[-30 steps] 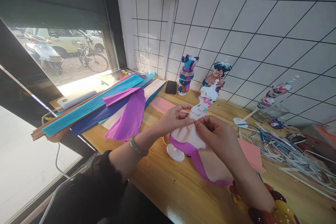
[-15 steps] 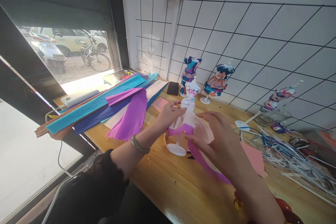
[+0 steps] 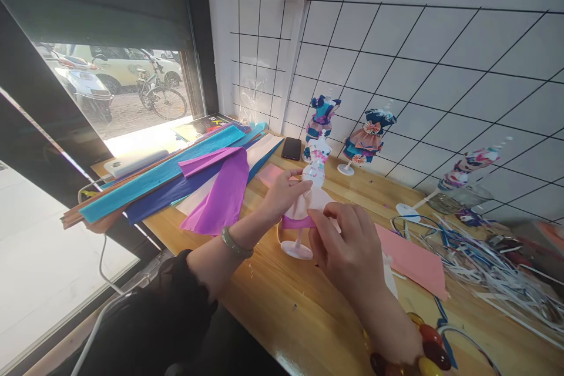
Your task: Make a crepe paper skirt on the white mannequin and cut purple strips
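Item, small white dress form (image 3: 314, 171): upright on its round foot (image 3: 296, 249), on the worktop (image 3: 264, 288), in front of the person. Left hand (image 3: 282, 197): closed lightly at the form's waist, thumb foremost. Right hand (image 3: 350, 247): thumb and forefinger pinching the pale skirt (image 3: 301, 205), which has a purple lower band (image 3: 296, 222); the underside of that pinch is hidden. Faults to be feared: a sharp tug from the right could drag the skirt off the waist or tear it, the material looking thin; slack left fingers could let the gathers slip; a sideways pull could tip the form, its stem being slender. Surroundings: behind, a blue-and-purple dressed form (image 3: 324, 114), close enough to be knocked, and a second in peach and blue (image 3: 365, 136); phone (image 3: 291, 148) just beside the first; folded coloured lengths (image 3: 165, 176) at left. In the way, right side: pink sheet (image 3: 409, 258), tangled strips (image 3: 476, 264) and, by the wrist, a beaded bracelet (image 3: 430, 345) that could snag the loose strips.
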`<move>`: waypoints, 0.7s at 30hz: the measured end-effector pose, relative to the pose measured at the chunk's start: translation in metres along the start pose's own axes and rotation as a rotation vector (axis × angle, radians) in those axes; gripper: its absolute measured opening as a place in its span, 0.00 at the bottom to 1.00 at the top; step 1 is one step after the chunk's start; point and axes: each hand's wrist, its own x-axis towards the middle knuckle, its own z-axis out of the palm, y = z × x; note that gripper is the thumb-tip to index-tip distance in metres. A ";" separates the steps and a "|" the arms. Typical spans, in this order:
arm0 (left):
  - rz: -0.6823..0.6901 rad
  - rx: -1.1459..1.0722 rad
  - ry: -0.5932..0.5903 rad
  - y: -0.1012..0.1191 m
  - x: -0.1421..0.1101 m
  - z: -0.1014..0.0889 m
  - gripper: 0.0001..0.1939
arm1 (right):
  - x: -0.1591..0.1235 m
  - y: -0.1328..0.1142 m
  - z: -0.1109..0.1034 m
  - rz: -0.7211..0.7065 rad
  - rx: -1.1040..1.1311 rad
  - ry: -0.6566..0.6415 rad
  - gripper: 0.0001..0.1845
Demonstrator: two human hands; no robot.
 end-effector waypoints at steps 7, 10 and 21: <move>0.035 0.105 0.067 0.007 0.003 -0.007 0.23 | 0.000 0.001 0.003 -0.165 0.059 -0.084 0.10; 0.067 0.158 0.087 0.009 0.005 -0.009 0.21 | 0.000 0.002 0.005 -0.217 0.096 -0.134 0.12; 0.075 0.035 -0.142 0.007 0.007 -0.013 0.26 | 0.002 0.009 0.000 0.057 0.533 -0.315 0.10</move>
